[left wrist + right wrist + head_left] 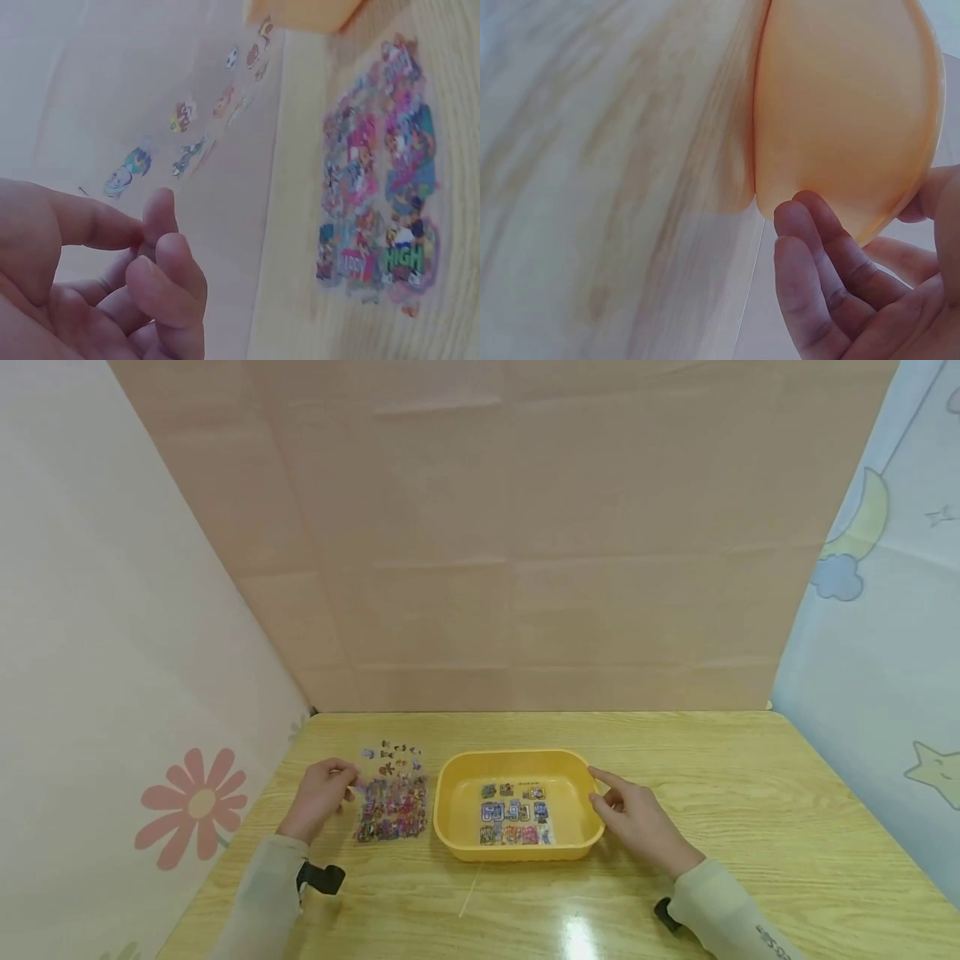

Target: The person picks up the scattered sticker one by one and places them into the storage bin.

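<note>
Wood-grain table (pixel 750 793), backed by a creased tan backdrop (pixel 555 543), with printed hangings either side.

Head view: Yellow tray (pixel 517 856) sits mid-table, base down, opening upward, long axis running left to right across the person's front. Inside lie tray stickers (pixel 514 812) in rough rows, numerals upright to the person. Left of the tray, separate from it, lies a dense sticker batch (pixel 392 817); beyond it shows a clear sheet (pixel 387 769) bearing sparse small figures. Progress, as judged: one group is inside the tray; the batch and the sheet are outside it. Completion cannot be confirmed. Right hand (pixel 633 818) grips the tray's right end; left hand (pixel 322 793) is at the sheet's near-left side.

Left wrist view: Thumb and forefinger meet in a pinch, apparently on the sheet's edge; remaining fingers curl. Sheet figures appear against the backdrop, so it is judged raised. Its long axis cannot be determined. Batch lettering is legible, flat on the wood.

Right wrist view: Fingers bend about the tray's rim, some fingertips against the outer wall. Tray contents are hidden.
</note>
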{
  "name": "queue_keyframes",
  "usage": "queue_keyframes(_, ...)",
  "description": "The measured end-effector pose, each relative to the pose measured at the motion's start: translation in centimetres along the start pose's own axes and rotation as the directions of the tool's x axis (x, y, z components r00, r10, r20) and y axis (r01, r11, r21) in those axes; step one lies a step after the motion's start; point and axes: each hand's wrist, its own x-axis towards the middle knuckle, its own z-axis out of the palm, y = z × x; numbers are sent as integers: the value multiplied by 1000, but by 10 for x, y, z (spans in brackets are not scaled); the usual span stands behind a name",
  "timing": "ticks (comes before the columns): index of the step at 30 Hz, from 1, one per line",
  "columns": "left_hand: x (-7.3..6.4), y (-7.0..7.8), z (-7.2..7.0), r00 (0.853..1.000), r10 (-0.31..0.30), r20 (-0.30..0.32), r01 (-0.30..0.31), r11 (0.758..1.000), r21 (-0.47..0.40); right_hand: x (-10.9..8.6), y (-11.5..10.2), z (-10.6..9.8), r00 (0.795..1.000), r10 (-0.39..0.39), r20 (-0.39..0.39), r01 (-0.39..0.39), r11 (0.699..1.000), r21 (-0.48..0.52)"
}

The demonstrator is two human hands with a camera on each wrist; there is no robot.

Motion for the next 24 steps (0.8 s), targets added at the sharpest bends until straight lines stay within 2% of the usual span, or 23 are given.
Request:
queue_keyframes(13,-3,20,2,999,33,-30,-34,998,-47,0,-1,-1,1000,-1,2,1,1000,3)
queue_keyframes(24,-7,37,15,997,70,-16,-72,994,-77,-1,-3,-2,1000,4,5,-4,1000,9)
